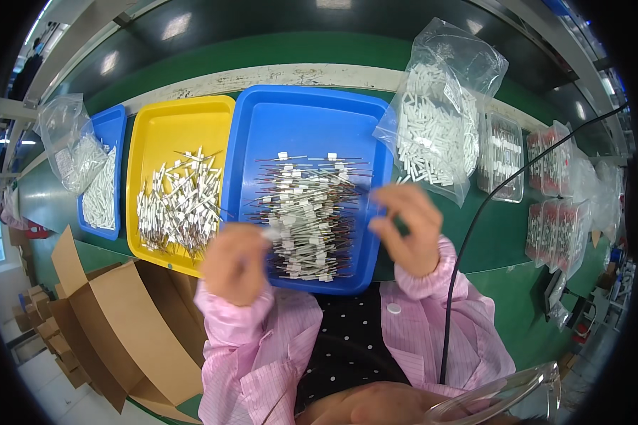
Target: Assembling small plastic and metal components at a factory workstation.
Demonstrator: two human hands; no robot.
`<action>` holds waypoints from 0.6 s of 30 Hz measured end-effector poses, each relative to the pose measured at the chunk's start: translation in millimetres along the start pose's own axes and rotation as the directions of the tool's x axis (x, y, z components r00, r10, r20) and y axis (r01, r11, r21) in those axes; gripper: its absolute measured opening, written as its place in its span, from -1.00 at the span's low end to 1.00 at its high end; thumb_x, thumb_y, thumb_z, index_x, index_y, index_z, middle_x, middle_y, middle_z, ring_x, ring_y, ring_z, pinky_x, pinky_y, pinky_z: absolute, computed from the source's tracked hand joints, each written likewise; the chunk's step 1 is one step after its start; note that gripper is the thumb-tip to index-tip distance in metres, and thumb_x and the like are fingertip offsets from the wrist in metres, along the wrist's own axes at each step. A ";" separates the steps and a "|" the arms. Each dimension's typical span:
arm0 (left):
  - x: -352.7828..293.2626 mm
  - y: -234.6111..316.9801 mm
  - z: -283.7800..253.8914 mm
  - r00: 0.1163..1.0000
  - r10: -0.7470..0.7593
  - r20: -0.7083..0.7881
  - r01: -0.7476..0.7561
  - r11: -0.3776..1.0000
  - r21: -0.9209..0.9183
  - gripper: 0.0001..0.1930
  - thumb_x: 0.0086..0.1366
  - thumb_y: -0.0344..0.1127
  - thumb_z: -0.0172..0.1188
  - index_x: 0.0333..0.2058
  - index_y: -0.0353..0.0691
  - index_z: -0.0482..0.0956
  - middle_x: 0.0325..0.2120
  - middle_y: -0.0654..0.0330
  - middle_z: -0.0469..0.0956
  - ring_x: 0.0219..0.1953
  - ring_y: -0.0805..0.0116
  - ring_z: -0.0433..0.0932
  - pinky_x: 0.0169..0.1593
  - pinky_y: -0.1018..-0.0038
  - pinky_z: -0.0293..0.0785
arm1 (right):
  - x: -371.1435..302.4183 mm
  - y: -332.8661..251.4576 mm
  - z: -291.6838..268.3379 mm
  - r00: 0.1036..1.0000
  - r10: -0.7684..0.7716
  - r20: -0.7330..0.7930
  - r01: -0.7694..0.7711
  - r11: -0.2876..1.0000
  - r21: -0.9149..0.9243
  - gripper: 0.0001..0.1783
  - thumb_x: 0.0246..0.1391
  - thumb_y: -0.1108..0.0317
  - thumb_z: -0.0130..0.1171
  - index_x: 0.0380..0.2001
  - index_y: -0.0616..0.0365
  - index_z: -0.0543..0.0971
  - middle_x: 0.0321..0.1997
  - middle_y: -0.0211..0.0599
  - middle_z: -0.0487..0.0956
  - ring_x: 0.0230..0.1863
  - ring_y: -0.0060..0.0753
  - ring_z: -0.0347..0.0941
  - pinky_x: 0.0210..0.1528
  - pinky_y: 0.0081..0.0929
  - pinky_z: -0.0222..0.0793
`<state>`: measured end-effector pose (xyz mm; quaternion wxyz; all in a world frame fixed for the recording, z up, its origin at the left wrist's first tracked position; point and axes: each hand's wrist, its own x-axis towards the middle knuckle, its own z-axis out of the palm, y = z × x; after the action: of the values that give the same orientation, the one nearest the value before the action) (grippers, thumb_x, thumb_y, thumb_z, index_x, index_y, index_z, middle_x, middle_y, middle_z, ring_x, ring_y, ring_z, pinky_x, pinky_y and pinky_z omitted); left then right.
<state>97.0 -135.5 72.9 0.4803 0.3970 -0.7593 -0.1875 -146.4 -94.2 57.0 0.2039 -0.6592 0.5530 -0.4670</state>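
Note:
A blue tray [301,124] in front of me holds a heap of thin wire-leaded parts [308,212] with white sleeves and small white tags. Over its left edge is my left hand [235,263], blurred, its fingers closed on a small white sleeve-like piece [271,232]; whether a wire is attached I cannot make out. My right hand [411,230] hovers at the tray's right rim, also smeared, with thumb and forefinger apart and nothing visible between them. To the left, a yellow tray [181,117] holds more white-sleeved wire parts [181,202], lying in mixed directions.
Farther left, a small blue tray [110,122] carries white tubes and a plastic bag [67,134]. A clear bag of white tubes [436,120] lies right, beside clear boxes [502,159] of parts. A black cable [468,244] hangs across the right side. An open carton [131,322] stands lower left.

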 end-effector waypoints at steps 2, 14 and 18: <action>-7.5 -31.9 -17.6 0.886 -0.248 -0.391 0.289 0.956 0.047 -0.92 0.13 -0.61 0.16 -0.37 -0.41 0.57 -0.47 0.07 0.56 -0.45 0.35 0.51 -0.29 0.45 0.45 | 13.5 8.9 -10.4 0.976 -0.101 -0.191 -0.019 0.841 -0.541 -0.48 -0.21 0.44 0.32 -0.06 0.20 0.50 -0.09 -0.12 0.46 -0.11 -0.01 0.36 -0.07 -0.18 0.28; 33.5 0.2 30.4 0.919 0.008 0.394 -0.108 0.967 0.232 -0.78 0.04 -0.49 0.25 -0.28 -0.33 0.54 -0.28 0.02 0.55 -0.21 0.05 0.51 -0.11 0.26 0.41 | 47.3 72.1 -74.3 0.975 0.159 -0.158 -0.224 0.725 -0.651 -0.85 -0.07 0.46 0.18 -0.37 0.06 0.64 -0.45 -0.21 0.49 -0.41 -0.04 0.46 -0.38 -0.22 0.36; 22.5 12.2 89.5 0.659 0.220 0.719 -0.387 0.919 0.074 -0.76 -0.03 -0.44 0.23 -0.32 -0.36 0.56 -0.31 0.02 0.52 -0.18 0.09 0.48 -0.18 0.35 0.49 | 68.8 77.7 -96.1 0.979 0.094 -0.179 -0.185 0.772 -0.608 -0.85 -0.07 0.47 0.17 -0.37 0.09 0.65 -0.46 -0.12 0.54 -0.40 0.02 0.48 -0.34 -0.21 0.37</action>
<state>8.2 -154.3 52.1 0.1356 0.2140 -0.9550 -0.1543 -272.4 -157.4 69.0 -0.0294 -0.6124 0.7361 -0.2870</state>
